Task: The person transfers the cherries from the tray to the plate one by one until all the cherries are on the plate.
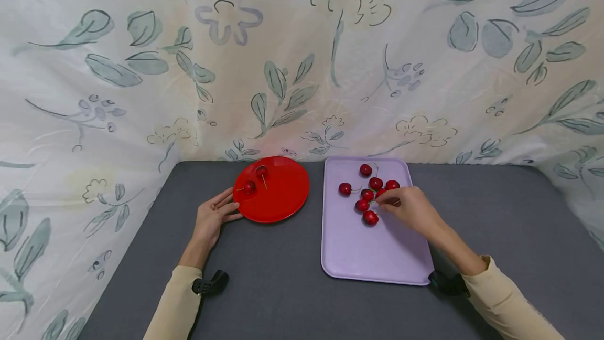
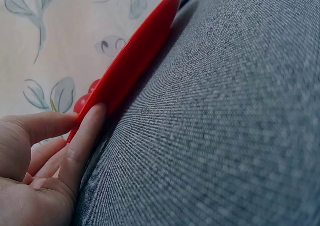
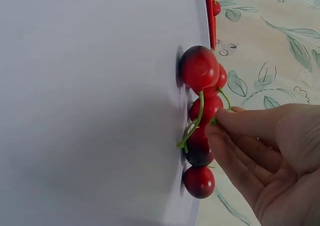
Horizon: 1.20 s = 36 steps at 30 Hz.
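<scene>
- Head view: two cherries lie toward the red plate's far-left edge, others on the tray's far half.
- Left wrist view: the left hand's fingers clamp the plate's rim.
- Right wrist view alone clearly shows a stem pinched in the right hand's fingers.

No text, label or number can be read.

Red plate in all views
</scene>
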Available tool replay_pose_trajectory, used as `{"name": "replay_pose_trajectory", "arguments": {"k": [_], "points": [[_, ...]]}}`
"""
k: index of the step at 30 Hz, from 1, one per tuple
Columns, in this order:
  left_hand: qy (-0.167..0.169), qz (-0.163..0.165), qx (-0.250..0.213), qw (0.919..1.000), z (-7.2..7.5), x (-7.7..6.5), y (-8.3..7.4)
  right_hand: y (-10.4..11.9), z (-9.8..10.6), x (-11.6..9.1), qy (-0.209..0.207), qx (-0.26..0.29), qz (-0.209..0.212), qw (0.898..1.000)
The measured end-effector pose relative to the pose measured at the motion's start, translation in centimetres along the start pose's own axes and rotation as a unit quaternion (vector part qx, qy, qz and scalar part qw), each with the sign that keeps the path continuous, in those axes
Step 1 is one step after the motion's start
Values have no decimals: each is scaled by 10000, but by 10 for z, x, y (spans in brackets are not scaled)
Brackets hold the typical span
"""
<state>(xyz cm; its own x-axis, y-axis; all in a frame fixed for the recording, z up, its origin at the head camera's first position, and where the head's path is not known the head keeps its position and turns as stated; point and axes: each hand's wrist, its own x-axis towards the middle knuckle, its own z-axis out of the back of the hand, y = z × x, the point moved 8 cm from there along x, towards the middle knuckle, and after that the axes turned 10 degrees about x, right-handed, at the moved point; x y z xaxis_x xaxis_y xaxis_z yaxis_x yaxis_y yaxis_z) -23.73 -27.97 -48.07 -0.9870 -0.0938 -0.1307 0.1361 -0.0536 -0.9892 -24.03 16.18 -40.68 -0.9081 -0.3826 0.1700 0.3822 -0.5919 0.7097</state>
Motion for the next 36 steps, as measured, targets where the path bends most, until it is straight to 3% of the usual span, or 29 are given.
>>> {"name": "replay_pose_trajectory", "arguments": {"k": [7, 11, 17, 22, 26, 32, 36], "points": [[10, 74, 54, 10000, -1, 0, -1, -7, 7, 1, -161, 579, -554, 9967], [42, 68, 26, 10000, -3, -1, -1, -12, 11, 1, -260, 1064, -941, 9895], [60, 63, -32, 10000, -3, -2, -1, -16, 8, 5, -432, 2136, -1654, 9618], [-11, 56, 22, 10000, -1, -3, 2, -12, -2, 21, -768, 2901, -1908, 9346], [-23, 54, 82, 9999, 0, -6, 4, -4, -17, 38, -985, 4094, -1865, 8877], [-18, -7, 47, 10000, -1, -7, 3, 13, -38, 60, -1535, 5344, -1617, 8153], [-29, -1, 24, 10000, -1, -9, 2, 24, -54, 73, -1929, 6035, -1589, 7572]]}}
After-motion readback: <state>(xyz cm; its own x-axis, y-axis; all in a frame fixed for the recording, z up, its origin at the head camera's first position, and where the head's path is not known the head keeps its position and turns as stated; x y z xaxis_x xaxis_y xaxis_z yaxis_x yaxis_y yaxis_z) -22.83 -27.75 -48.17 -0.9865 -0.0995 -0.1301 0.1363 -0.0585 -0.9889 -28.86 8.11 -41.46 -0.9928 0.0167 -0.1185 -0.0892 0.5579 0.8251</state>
